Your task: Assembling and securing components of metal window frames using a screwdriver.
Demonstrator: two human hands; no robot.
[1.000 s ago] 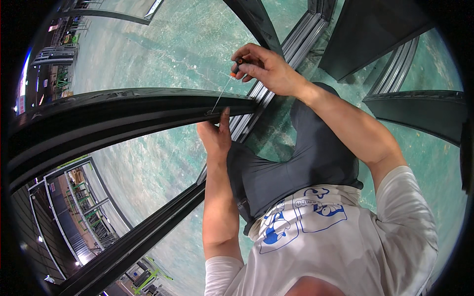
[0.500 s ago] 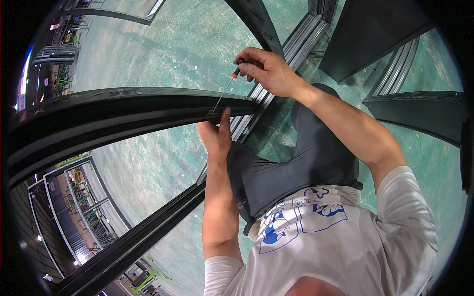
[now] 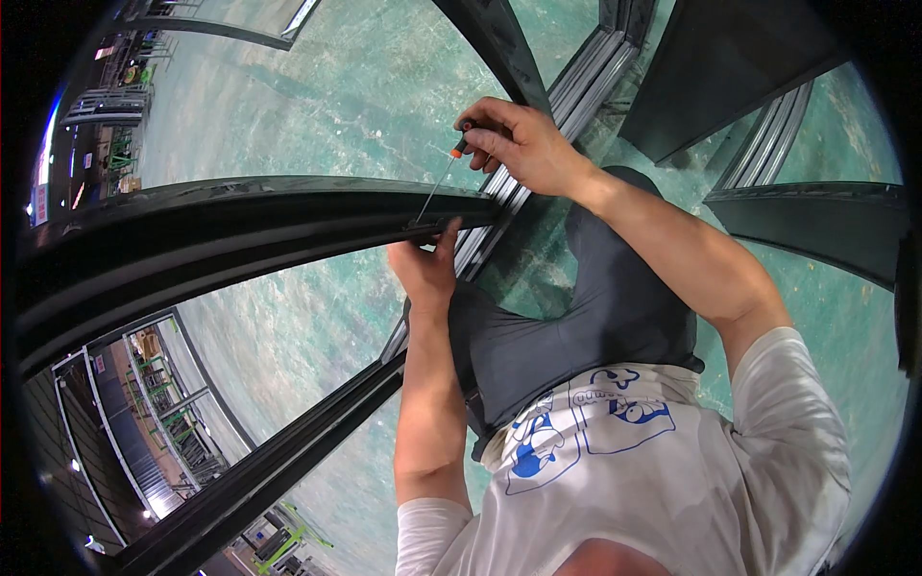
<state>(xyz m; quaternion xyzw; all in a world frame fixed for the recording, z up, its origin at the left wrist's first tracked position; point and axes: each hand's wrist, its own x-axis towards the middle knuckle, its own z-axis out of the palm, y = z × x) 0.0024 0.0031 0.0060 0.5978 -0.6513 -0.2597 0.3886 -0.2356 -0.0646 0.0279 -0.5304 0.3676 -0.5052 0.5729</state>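
My right hand (image 3: 514, 139) grips the black and orange handle of a screwdriver (image 3: 459, 147). The thin shaft slants down to the left, and its tip meets a small dark fitting (image 3: 419, 226) in the groove of a long black frame profile (image 3: 288, 223). Against the near side of that profile, beside the fitting, my left hand (image 3: 424, 264) rests with its thumb raised. The left fingers curl under the edge and are mostly hidden, so what they hold, if anything, does not show.
A grooved black track (image 3: 576, 82) runs diagonally on the green floor beyond my knees. Another black bar (image 3: 279, 442) crosses at lower left. Dark panels (image 3: 715, 72) stand at upper right, and a further panel (image 3: 816, 226) lies to the right. Racks (image 3: 178, 413) stand far left.
The profile's near end and my left hand have shifted slightly down and right in view. My right hand has turned a little on the screwdriver handle, whose tip stays at the fitting.
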